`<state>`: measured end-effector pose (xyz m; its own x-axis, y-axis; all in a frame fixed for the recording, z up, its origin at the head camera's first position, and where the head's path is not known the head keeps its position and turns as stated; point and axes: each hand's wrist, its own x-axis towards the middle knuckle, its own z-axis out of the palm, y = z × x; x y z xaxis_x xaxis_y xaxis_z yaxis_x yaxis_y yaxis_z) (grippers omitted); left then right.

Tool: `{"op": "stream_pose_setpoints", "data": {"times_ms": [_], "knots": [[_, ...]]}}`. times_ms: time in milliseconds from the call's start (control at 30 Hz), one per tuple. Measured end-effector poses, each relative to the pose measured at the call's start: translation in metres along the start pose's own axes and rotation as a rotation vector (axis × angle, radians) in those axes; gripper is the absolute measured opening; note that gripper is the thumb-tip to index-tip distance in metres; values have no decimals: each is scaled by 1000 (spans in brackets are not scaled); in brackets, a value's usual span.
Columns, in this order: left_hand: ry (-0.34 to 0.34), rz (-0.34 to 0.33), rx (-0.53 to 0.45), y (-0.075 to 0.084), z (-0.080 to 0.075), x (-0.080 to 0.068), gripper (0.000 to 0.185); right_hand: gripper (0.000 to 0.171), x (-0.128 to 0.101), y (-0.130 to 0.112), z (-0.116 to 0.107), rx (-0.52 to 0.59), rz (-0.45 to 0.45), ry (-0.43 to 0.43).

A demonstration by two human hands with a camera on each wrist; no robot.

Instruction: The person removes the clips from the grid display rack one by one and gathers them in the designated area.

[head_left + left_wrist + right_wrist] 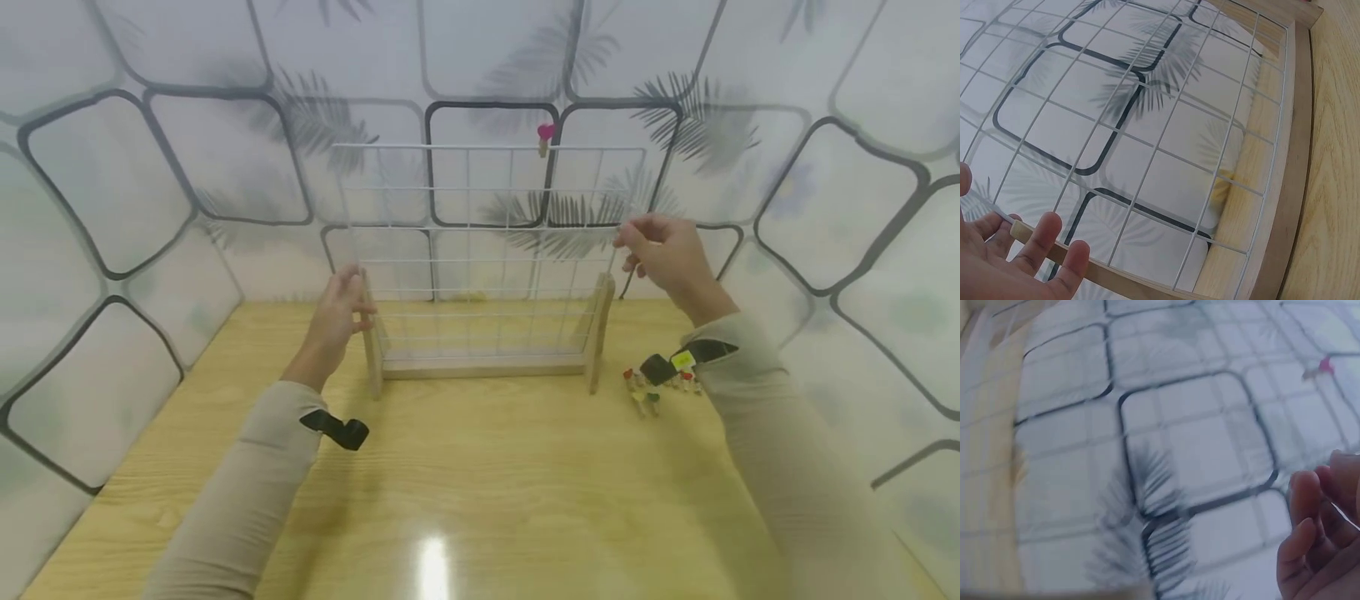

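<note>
Hands, left: our left hand [339, 310] rests against the left wooden post [371, 342] of the rack, fingers fairly straight and relaxed, not curled round it; the left wrist view shows the fingertips [1044, 234] lying on the post's top end.
Hands, right: our right hand [663, 254] is raised at the right edge of the wire grid [487, 242], thumb and forefinger pinched together at the wire. In the right wrist view the fingers [1310, 531] are curled, but that picture is blurred, so we cannot tell whether anything small sits between them.
Wire grid: white, upright, seated in a wooden base [483, 367] between the left post and the right wooden post [600, 333]; it stands toward the far side of the surface [480, 475], near the wall.
Clip on grid: one pink clip [545, 137] hangs on the top wire, right of centre, well apart from both hands.
Loose clips: a small heap of coloured clips [656, 383] lies on the surface just right of the right post, partly covered by our right sleeve [780, 467] and the wrist strap.
In the way: the grid itself stands between us and the patterned wall [150, 167]; our right forearm hides part of the heap.
Surroundings: pale wood-grain surface with a glare spot near its front edge; walls printed with dark rounded outlines and leaf shapes.
</note>
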<state>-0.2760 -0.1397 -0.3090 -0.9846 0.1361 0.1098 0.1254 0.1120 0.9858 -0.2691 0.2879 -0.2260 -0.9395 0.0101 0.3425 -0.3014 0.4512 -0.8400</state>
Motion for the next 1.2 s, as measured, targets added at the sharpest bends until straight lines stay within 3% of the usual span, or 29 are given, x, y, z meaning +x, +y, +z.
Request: {"op": "stream_pose_setpoints", "data": {"times_ms": [100,267,367,433,600,733,833,900,1000,1067,1200], "knots": [[-2,4,3,-1,0,-1,62,24,13,-29,10,108,-57,45],[-13,5,8,-1,-1,-2,64,16,34,-66,27,530,-95,83],[-16,-2,9,-1,-1,-2,64,16,44,-83,38,650,-85,73],[-11,-7,7,-2,-1,-2,63,18,51,-93,44,585,-67,53],[0,-13,-6,-1,-1,-1,62,28,69,-111,51,221,-34,-15],[-9,-3,-10,0,0,-1,62,23,79,-119,52,51,-26,4],[-17,-12,-8,-2,0,-2,60,11,82,-120,56,119,-41,74],[-16,-21,-9,-4,0,-3,60,11,80,-120,58,268,-74,122],[-13,-17,-17,-5,2,-3,61,13,72,-117,57,480,-99,122],[-10,2,-15,-4,3,-2,63,14,63,-113,54,495,-74,64],[7,34,-7,-3,2,0,67,14,45,-92,45,358,-14,-52]]}}
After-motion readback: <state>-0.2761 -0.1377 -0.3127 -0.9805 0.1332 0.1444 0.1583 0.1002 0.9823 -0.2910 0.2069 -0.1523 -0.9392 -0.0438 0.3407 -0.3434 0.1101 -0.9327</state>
